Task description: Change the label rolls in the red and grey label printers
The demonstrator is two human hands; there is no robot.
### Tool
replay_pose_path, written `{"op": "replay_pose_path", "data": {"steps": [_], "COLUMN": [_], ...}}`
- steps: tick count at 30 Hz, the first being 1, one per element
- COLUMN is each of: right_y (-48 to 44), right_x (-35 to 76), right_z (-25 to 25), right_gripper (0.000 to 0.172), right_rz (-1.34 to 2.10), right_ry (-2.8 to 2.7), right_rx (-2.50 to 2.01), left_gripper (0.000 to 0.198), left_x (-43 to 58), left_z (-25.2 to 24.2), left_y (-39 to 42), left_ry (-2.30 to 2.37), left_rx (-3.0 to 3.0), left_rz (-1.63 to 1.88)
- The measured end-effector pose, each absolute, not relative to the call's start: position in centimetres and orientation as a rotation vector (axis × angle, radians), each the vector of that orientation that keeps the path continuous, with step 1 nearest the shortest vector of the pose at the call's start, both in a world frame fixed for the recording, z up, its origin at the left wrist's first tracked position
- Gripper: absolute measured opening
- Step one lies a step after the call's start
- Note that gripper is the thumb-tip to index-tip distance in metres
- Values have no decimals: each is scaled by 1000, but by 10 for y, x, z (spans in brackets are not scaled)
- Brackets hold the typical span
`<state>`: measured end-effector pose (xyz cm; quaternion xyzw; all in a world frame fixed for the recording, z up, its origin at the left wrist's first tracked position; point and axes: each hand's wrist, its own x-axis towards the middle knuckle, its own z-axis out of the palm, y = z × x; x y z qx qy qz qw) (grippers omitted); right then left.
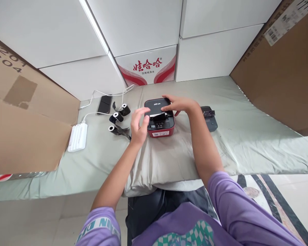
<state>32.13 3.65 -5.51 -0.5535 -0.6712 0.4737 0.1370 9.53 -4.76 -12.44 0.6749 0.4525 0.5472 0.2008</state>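
A small label printer (161, 132), red at the base with a black top, sits in front of me on the cloth-covered table. Its lid (154, 105) looks closed, and a piece of black-and-white paper or film (158, 117) sticks out of the slot. My left hand (139, 127) is at the printer's left side, fingers spread and holding nothing; whether the fingertips touch the lid I cannot tell. Across the lid's right side rests my right hand (181, 104), thumb and fingers apart on its top and edge.
Left of the printer lie several black rolls (118, 117) with loose tails, a black phone (104, 104) and a white power strip (77, 137) with cables. A dark grey device (209, 121) is to the right. Cardboard boxes (277, 75) flank the table; white boxes (146, 27) stand behind.
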Motion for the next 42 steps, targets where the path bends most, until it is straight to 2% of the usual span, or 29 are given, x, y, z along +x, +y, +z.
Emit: {"op": "replay_pose_path", "data": {"steps": [3, 5, 11, 16, 18, 22, 24, 27, 29, 30, 32, 34, 36, 38, 42], "right_y": [39, 42, 44, 45, 42, 21, 2, -31, -50, -58, -70, -76, -78, -79, -80], "right_x": [325, 328, 331, 326, 323, 329, 346, 384, 409, 419, 429, 430, 426, 424, 426], "right_z": [-62, -66, -72, -72, -70, -60, -57, -67, -89, -103, -131, -154, -166, -168, -165], "right_gripper": [92, 88, 71, 59, 59, 73, 65, 53, 59, 67, 90, 109, 122, 129, 135], "right_rz": [1469, 1544, 1616, 1617, 1572, 1061, 751, 370, 215, 210, 297, 359, 373, 386, 445], "right_ry": [-1898, -1871, -1877, -1886, -1907, -1938, -1850, -1577, -1407, -1360, -1359, -1405, -1426, -1412, -1377], "right_rx": [-1579, -1553, -1490, -1459, -1513, -1707, -1682, -1671, -1716, -1748, -1808, -1827, -1823, -1819, -1807], "left_gripper": [56, 67, 75, 73, 71, 66, 60, 46, 37, 33, 25, 41, 68, 84, 86], "left_x": [95, 96, 95, 95, 96, 95, 91, 86, 93, 101, 131, 171, 210, 237, 252], "left_z": [-132, -134, -138, -141, -143, -151, -157, -160, -157, -154, -149, -149, -155, -166, -185], "left_y": [-27, -19, -20, -23, -22, -19, -21, -38, -63, -77, -102, -115, -110, -91, -57], "left_ry": [1246, 1112, 984, 959, 958, 1008, 1134, 1410, 1431, 1335, 948, 704, 816, 950, 1061], "left_rx": [1300, 1065, 916, 944, 958, 1018, 1093, 1337, 1701, 1958, 2468, 2629, 2516, 2409, 2325], "left_rz": [1345, 1223, 1213, 1242, 1249, 1244, 1382, 1898, 2155, 2150, 1728, 1154, 823, 611, 528]}}
